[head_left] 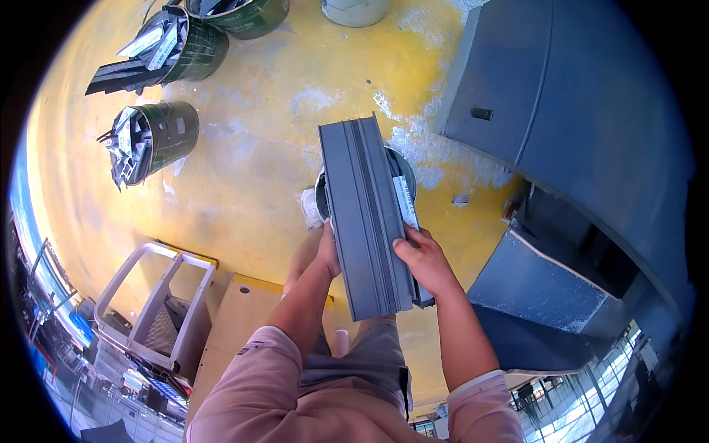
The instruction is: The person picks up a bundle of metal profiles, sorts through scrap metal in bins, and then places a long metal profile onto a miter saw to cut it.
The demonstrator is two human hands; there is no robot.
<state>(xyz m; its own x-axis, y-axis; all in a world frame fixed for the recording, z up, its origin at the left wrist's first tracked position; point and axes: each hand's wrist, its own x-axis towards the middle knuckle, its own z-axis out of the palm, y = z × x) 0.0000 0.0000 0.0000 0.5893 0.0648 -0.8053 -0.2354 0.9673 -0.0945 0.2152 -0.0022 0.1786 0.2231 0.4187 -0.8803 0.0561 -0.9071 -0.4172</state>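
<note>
Gripping a ribbed grey profile (362, 221) by its two long edges, the left hand (328, 249) and right hand (426, 260) hold it in the head view, the left fingers apparently curled beneath though mostly hidden. Just beyond the hands, the profile overlaps a bucket (407, 159). Leftward, open yellow floor (251, 140) stretches to scrap-filled buckets (177, 125); rightward, a grey machine's (509, 81) edge bounds the room for moving.
</note>
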